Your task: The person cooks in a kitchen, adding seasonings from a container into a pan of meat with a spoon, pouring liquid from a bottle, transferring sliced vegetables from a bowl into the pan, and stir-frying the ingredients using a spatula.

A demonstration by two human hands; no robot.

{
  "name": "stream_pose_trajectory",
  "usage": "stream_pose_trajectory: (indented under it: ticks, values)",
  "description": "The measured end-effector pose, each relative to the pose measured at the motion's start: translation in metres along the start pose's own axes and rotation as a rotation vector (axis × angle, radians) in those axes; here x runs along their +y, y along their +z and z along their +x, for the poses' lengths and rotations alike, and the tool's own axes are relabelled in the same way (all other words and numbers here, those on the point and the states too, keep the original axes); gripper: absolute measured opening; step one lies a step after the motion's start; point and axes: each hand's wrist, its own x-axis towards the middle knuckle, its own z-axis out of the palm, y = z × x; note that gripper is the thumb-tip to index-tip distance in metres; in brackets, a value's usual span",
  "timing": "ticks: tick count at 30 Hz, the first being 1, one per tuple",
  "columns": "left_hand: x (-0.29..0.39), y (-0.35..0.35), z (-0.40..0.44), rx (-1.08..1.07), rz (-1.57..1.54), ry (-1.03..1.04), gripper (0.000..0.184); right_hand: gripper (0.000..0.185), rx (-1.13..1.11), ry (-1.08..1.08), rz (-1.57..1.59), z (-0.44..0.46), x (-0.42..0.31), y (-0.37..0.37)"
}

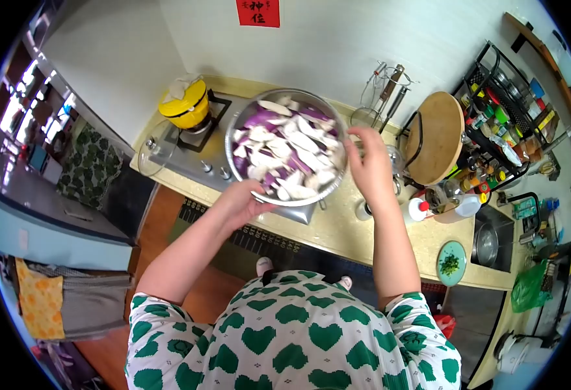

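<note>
The wall's (pixel 324 39) red sign (pixel 258 13) shows "神位", beyond hands (pixel 240 203) (pixel 369 159) at a metal bowl (pixel 298 202).

A pale wall (pixel 324 45) faces me, with a red sign (pixel 258 13) on it. Below it runs a cream counter (pixel 341 244), a dark sink (pixel 504 242) set in towards my right. Brown floor (pixel 162 224) shows to my left, beside a light-blue panel (pixel 58 237); bright light (pixel 13 97) glares beyond.

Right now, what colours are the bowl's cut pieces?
The cut pieces are purple and white; head view.
</note>
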Motion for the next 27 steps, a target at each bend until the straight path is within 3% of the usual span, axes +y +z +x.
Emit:
stream_pose_trajectory:
  ticks: [1,3,5,7,8,11,12,15,16,19,23,27]
  values:
    - [0.017,-0.021,0.011,-0.027,0.030,0.029,0.045,0.034,0.039,0.189,-0.079,0.002,0.011,0.018]
    - [0.047,-0.046,0.023,-0.010,0.045,0.115,0.049,0.041,-0.086,0.317,-0.205,-0.015,0.044,0.066]
    - [0.065,-0.073,0.050,0.079,0.102,0.151,0.051,0.055,-0.418,0.486,-0.289,-0.031,0.020,0.095]
    - [0.078,-0.104,0.082,0.051,0.128,0.140,0.055,0.066,-0.564,0.504,-0.272,-0.054,0.027,0.132]
    - [0.082,-0.114,0.096,0.038,0.123,0.172,0.066,0.060,-0.527,0.448,-0.281,-0.065,0.038,0.148]
    - [0.087,-0.136,0.135,0.009,0.102,0.176,0.076,0.050,-0.320,0.509,-0.242,-0.067,0.033,0.155]
    - [0.088,-0.135,0.141,0.016,0.121,0.208,0.082,0.040,-0.293,0.507,-0.216,-0.066,0.028,0.146]
    - [0.092,-0.099,0.124,0.201,0.261,0.342,0.082,0.034,-0.308,0.620,0.019,-0.059,0.025,0.113]
    - [0.092,-0.105,0.137,0.169,0.240,0.316,0.091,0.032,-0.271,0.616,0.104,-0.063,0.036,0.112]
    - [0.088,-0.094,0.150,0.244,0.315,0.379,0.089,0.030,-0.228,0.705,0.325,-0.063,0.023,0.086]
    - [0.081,-0.084,0.170,0.249,0.404,0.448,0.092,0.031,-0.199,0.730,0.450,-0.067,0.017,0.078]
    - [0.074,-0.072,0.199,0.417,0.675,0.512,0.089,0.028,-0.271,0.777,0.481,-0.060,0.010,0.066]
